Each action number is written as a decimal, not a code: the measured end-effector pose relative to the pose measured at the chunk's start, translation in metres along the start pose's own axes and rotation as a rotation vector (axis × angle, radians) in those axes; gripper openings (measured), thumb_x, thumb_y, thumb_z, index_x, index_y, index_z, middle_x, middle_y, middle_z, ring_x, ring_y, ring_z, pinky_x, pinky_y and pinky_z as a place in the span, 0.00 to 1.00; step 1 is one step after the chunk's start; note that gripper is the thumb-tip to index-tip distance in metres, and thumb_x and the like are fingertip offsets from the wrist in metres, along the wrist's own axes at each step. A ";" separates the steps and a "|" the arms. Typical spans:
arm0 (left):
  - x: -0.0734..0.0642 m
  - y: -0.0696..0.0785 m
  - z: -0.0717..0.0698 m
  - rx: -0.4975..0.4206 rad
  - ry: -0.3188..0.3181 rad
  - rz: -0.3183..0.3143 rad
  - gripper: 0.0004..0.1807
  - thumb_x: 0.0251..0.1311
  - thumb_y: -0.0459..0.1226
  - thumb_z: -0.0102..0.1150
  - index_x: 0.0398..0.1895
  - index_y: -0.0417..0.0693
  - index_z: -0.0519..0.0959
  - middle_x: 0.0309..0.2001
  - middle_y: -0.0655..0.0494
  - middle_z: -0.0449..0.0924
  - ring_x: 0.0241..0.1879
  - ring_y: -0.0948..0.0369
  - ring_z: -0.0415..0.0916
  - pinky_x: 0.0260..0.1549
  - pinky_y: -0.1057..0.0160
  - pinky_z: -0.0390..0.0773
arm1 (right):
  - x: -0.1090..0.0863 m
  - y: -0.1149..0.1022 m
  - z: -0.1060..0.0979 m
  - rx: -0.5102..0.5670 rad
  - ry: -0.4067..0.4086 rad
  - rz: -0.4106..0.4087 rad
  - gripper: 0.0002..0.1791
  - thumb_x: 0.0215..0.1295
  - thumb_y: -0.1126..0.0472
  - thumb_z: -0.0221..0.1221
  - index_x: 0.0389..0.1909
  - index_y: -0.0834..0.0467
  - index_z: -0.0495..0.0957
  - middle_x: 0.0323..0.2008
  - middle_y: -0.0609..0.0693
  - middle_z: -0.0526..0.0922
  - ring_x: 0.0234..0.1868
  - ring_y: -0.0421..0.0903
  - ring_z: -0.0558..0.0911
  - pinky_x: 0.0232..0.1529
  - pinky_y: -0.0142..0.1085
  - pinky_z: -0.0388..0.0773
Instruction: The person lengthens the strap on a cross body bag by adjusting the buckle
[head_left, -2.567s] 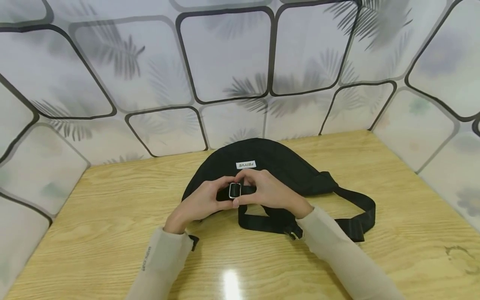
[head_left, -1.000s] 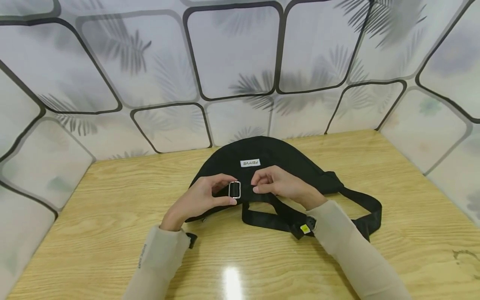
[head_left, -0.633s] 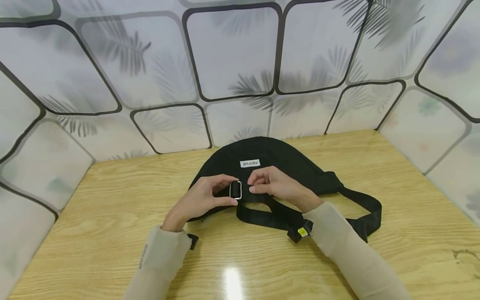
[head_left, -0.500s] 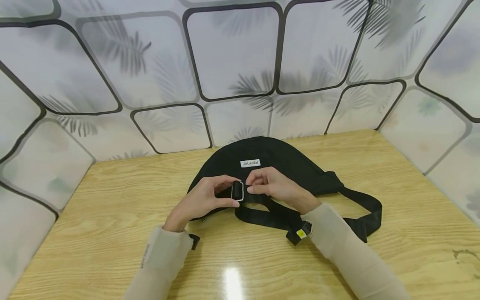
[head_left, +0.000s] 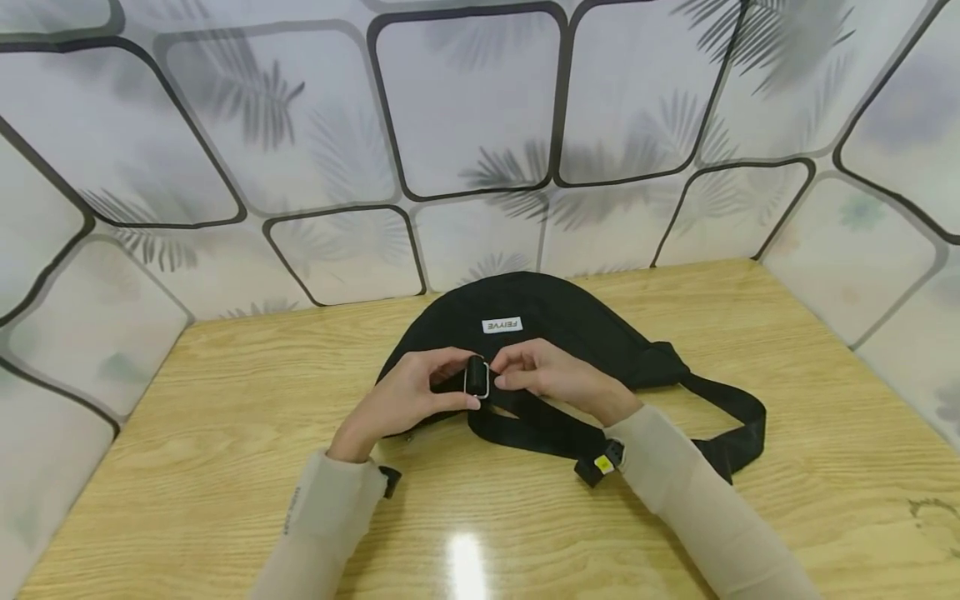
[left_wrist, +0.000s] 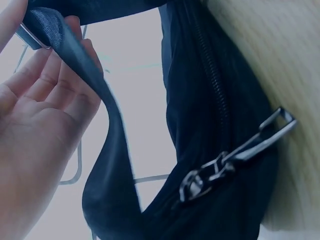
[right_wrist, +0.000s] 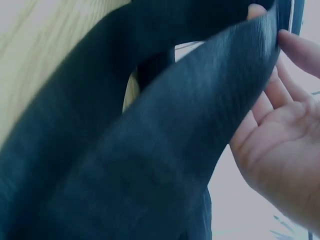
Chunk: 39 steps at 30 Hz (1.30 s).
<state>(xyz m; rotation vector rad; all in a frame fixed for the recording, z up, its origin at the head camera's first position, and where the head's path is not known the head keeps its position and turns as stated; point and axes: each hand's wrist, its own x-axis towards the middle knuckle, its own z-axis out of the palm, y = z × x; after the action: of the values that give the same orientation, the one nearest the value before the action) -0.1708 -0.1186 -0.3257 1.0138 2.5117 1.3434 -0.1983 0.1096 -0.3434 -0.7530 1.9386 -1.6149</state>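
A black waist bag [head_left: 570, 312] with a white label [head_left: 502, 325] lies on the table. My left hand [head_left: 405, 396] grips a silver slide buckle [head_left: 487, 381] by its top and bottom, thumb below and fingers above. Black webbing bulges up through the buckle's frame. Just right of it, my right hand [head_left: 558, 377] pinches the black strap [right_wrist: 165, 125] between thumb and forefinger, its other fingers curled in. In the left wrist view, the strap [left_wrist: 112, 140] hangs from the buckle in a loop beside the bag's zipper [left_wrist: 212, 75] and metal zipper pull [left_wrist: 265, 135].
The wooden table [head_left: 225, 433] is backed by a patterned curtain [head_left: 465, 108] on the far side and both flanks. A strap loop [head_left: 742, 417] spreads to the right of the bag. A black piece with a yellow tag [head_left: 603, 463] sits by my right cuff.
My right hand has come off the buckle and moved slightly right onto the strap. The webbing inside the buckle bulges higher than before. Over the last second, the hands have drawn slightly closer.
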 end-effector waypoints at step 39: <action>-0.006 0.035 -0.007 -0.012 0.006 -0.010 0.15 0.51 0.30 0.65 0.43 0.37 0.76 0.35 0.53 0.79 0.34 0.60 0.75 0.37 0.59 0.74 | 0.009 -0.010 0.008 0.011 0.027 -0.024 0.05 0.64 0.69 0.52 0.36 0.67 0.74 0.20 0.46 0.72 0.13 0.38 0.56 0.17 0.28 0.53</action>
<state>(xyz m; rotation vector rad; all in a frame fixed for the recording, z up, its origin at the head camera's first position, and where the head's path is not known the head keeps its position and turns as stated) -0.1512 -0.1137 -0.2957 0.9957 2.5069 1.3589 -0.1984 0.0968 -0.3350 -0.7567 1.9447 -1.6574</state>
